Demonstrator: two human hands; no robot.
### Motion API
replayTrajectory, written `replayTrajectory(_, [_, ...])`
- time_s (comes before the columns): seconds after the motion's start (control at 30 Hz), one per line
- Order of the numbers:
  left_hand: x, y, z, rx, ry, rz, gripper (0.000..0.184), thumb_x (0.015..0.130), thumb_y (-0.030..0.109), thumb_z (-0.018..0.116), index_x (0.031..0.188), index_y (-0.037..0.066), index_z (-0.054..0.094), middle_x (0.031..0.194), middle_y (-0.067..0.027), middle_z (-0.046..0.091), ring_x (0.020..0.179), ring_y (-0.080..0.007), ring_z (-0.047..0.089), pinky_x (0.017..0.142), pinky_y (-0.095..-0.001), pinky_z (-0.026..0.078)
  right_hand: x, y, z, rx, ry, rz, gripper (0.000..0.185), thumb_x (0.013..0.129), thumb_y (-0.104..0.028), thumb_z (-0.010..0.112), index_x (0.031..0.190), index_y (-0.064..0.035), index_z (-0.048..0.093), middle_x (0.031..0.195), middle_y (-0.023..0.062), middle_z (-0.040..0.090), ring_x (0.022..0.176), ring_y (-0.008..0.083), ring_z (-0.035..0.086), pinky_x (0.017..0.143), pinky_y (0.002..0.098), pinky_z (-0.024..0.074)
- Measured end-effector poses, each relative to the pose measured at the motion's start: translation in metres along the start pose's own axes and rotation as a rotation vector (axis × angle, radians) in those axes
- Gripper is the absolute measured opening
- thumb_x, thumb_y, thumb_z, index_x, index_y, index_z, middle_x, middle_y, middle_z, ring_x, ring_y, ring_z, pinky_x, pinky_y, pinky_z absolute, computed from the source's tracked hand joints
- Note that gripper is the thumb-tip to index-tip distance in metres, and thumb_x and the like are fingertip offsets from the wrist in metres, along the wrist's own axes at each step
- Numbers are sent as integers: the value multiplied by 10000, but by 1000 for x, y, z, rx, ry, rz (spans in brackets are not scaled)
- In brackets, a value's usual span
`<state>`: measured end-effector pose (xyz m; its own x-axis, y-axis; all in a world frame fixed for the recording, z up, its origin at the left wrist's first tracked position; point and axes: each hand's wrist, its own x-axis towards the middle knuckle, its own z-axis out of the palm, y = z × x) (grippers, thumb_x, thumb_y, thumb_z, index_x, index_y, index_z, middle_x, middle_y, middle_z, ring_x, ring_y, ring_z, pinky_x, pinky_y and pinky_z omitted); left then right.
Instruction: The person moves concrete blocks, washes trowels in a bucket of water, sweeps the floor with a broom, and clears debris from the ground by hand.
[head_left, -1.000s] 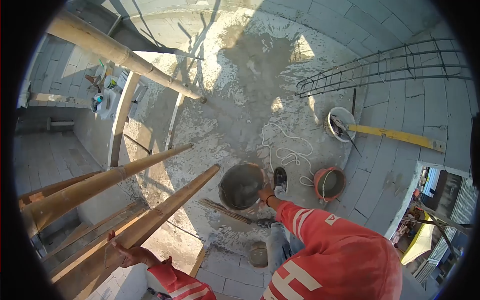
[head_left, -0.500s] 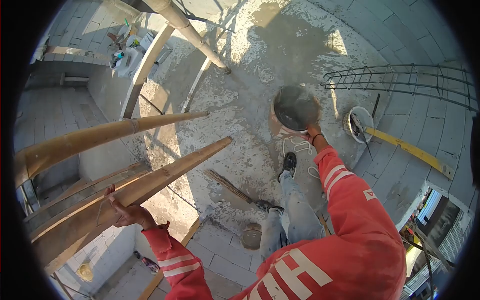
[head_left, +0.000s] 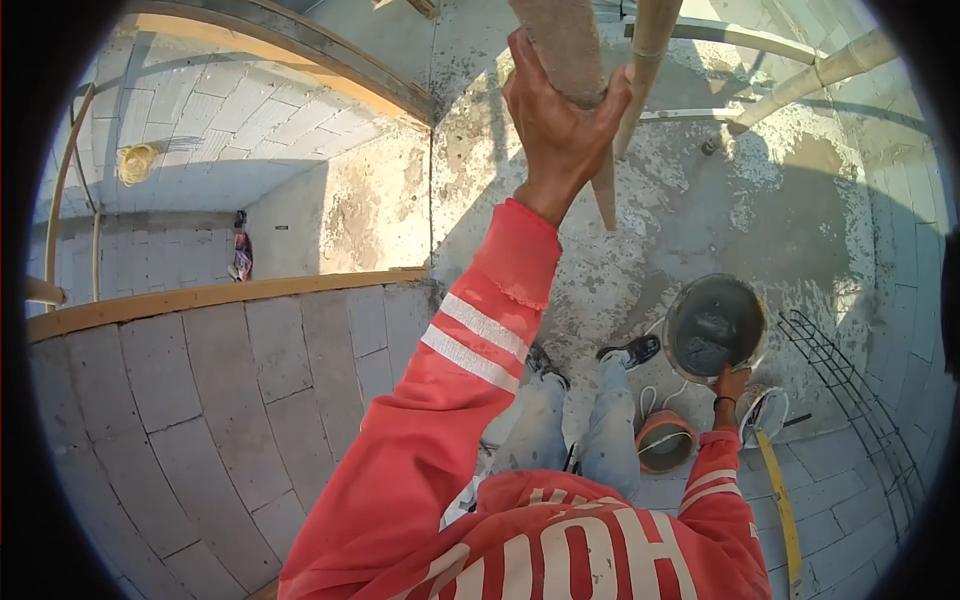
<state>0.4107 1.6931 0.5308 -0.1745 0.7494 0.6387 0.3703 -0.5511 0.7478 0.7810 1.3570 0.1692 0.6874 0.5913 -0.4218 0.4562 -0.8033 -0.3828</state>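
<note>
At the upper middle, my left hand (head_left: 562, 125) is closed round a wooden plank (head_left: 565, 45), fingers on one side and thumb on the other. My right hand (head_left: 731, 383), at the lower right, grips the near rim of a large dark bucket (head_left: 715, 328). Grey wet material lies inside the bucket. Just below it are an orange bucket (head_left: 665, 442) with a pale rope and a white bucket (head_left: 764, 415). My shoes (head_left: 632, 351) are on the rough floor to the left of the large bucket.
A bamboo pole (head_left: 648, 60) stands beside the plank, and another (head_left: 835, 68) slants at the upper right. A rebar cage (head_left: 855, 410) lies at the right, near a yellow level (head_left: 778, 500). Block wall (head_left: 230, 420) with a wooden edge board (head_left: 230, 293) fills the lower left.
The view has swung left. My left hand has gone from the lower left to the upper middle, still on wood. The large bucket, lifted from beside my feet, has moved away to the right with my right hand.
</note>
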Motion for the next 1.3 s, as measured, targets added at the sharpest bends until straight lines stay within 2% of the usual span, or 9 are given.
replayTrajectory(0.13, [-84, 16, -83, 291, -292, -132, 719, 735, 311, 765, 1322, 73, 425, 1297, -148, 446, 1228, -322, 440, 983, -475, 338, -110, -47, 60, 29, -246, -24, 739, 747, -265, 638, 1353, -50, 274, 1139, 382, 561, 1064, 548, 542, 918, 555, 438])
replayTrajectory(0.37, [-482, -1, -358, 575, -687, -1289, 527, 783, 417, 693, 1189, 104, 572, 1139, -212, 565, 1062, -386, 570, 880, -486, 470, -202, -158, 183, -278, -510, -356, 771, 780, -170, 591, 1450, -110, 216, 1225, 299, 570, 1108, 489, 557, 953, 522, 435])
replayTrajectory(0.47, [-639, 44, -496, 621, -711, -1511, 568, 752, 439, 709, 1181, 89, 584, 1083, -210, 647, 1034, -371, 614, 923, -437, 479, -196, -253, 219, -260, -443, -405, 770, 797, -143, 608, 1455, -125, 207, 1207, 300, 579, 1104, 457, 577, 964, 502, 451])
replayTrajectory(0.57, [-679, 109, -587, 744, -332, -1914, 517, 731, 422, 705, 1146, 125, 625, 1248, -178, 587, 1191, -355, 531, 1014, -434, 420, -178, -347, 232, -347, -343, -409, 765, 805, -185, 626, 1444, -141, 206, 1141, 308, 604, 1065, 449, 604, 916, 514, 485])
replayTrajectory(0.67, [-687, 131, -627, 628, 326, -1805, 285, 787, 183, 659, 1013, 9, 671, 886, -137, 682, 675, -255, 681, 684, -351, 564, -158, -392, 251, -386, -243, -439, 812, 806, -195, 625, 1475, -198, 165, 1117, 303, 614, 1041, 443, 617, 887, 511, 499])
replayTrajectory(0.7, [-671, 128, -633, 615, 309, -1799, 285, 787, 183, 659, 1013, 9, 671, 886, -137, 682, 675, -255, 681, 684, -351, 564, -163, -398, 244, -382, -226, -430, 812, 806, -195, 625, 1475, -198, 165, 1117, 303, 614, 1041, 443, 617, 887, 511, 499])
replayTrajectory(0.9, [-373, 80, -617, 994, 445, -1051, 364, 815, 10, 613, 1177, 29, 579, 1117, -140, 630, 1007, -262, 619, 851, -415, 488, -187, -428, 214, -291, -216, -507, 901, 807, -164, 602, 1512, -279, 54, 1086, 320, 612, 1019, 453, 618, 871, 517, 491])
replayTrajectory(1.13, [-15, 53, -666, 1779, 589, 34, 463, 860, 98, 621, 1291, 15, 474, 1324, -160, 501, 1256, -339, 460, 1042, -480, 351, -110, -456, 260, -401, -211, -669, 720, 878, -224, 546, 1493, -156, 177, 1265, 223, 576, 1080, 383, 610, 912, 492, 466])
replayTrajectory(1.3, [72, -6, -709, 2034, 783, 94, 710, 817, 254, 717, 1400, 75, 353, 1422, -179, 321, 1310, -323, 330, 1064, -493, 304, -93, -531, 327, -684, -376, -544, 620, 924, -242, 481, 1475, -142, 216, 1257, 215, 586, 1085, 379, 611, 918, 484, 471])
